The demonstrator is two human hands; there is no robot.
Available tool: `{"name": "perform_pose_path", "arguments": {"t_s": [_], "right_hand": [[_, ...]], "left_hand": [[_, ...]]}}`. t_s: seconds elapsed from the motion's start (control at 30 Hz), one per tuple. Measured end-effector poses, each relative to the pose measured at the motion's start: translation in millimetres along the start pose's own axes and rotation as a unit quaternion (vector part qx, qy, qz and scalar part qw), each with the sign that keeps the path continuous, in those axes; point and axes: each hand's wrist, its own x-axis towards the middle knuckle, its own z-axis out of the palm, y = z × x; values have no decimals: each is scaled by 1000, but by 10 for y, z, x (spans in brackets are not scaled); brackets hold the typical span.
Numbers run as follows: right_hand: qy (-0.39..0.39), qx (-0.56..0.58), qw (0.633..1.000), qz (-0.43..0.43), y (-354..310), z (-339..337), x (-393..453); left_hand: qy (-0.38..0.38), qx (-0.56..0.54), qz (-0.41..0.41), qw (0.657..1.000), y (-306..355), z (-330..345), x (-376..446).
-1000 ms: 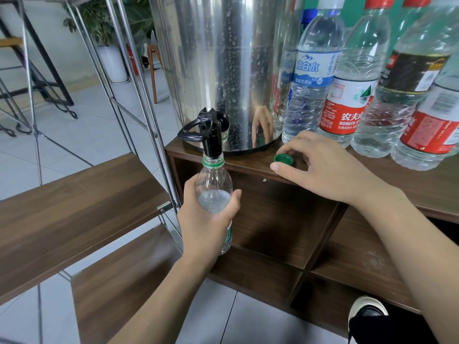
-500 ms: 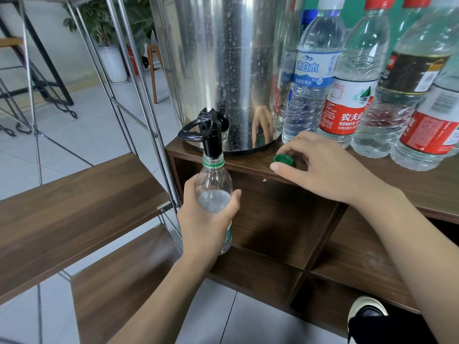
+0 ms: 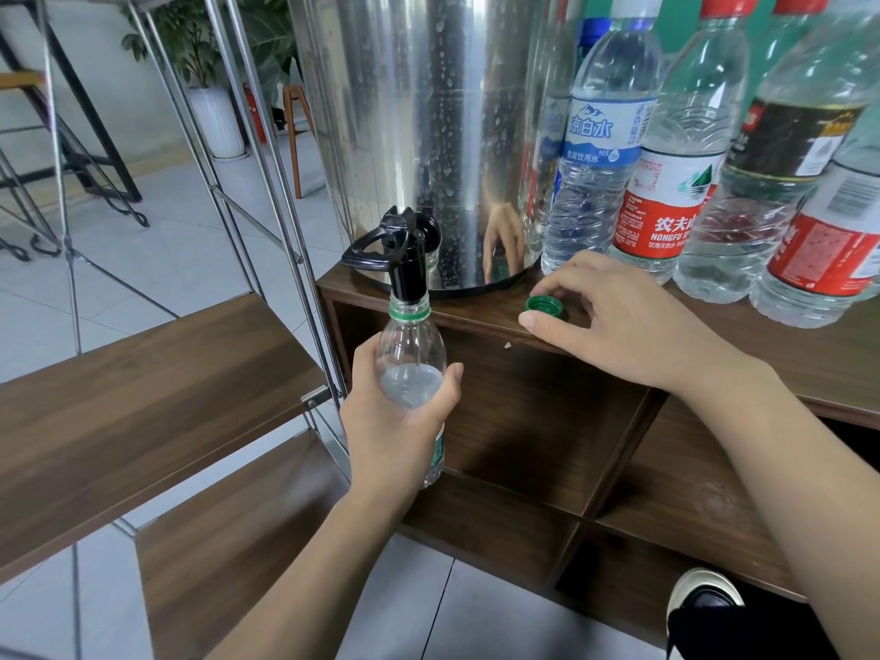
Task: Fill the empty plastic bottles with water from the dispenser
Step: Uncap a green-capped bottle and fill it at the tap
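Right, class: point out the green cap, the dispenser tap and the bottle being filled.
green cap (image 3: pixel 545 306), head view, on its open rim.
dispenser tap (image 3: pixel 407 273), head view, on the black spout.
bottle (image 3: pixel 410 347), head view, on the clear shoulder above the left hand.

Left hand (image 3: pixel 397 435) covers the lower body and most of the label of the bottle (image 3: pixel 412 359). Dispenser (image 3: pixel 428 126) top cut off by upper edge. Row of bottles (image 3: pixel 685 150): caps and right side cropped. Right hand (image 3: pixel 633 321) hides part of green cap (image 3: pixel 543 305). Shoe (image 3: pixel 705 597) cut at bottom.
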Motion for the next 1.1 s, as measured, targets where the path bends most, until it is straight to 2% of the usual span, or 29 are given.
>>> {"name": "perform_pose_path", "arguments": {"t_s": [1.1], "right_hand": [[9,2,1000,0,10,12,-5]], "left_hand": [[1,11,6,1000,-1,-12,0]]}}
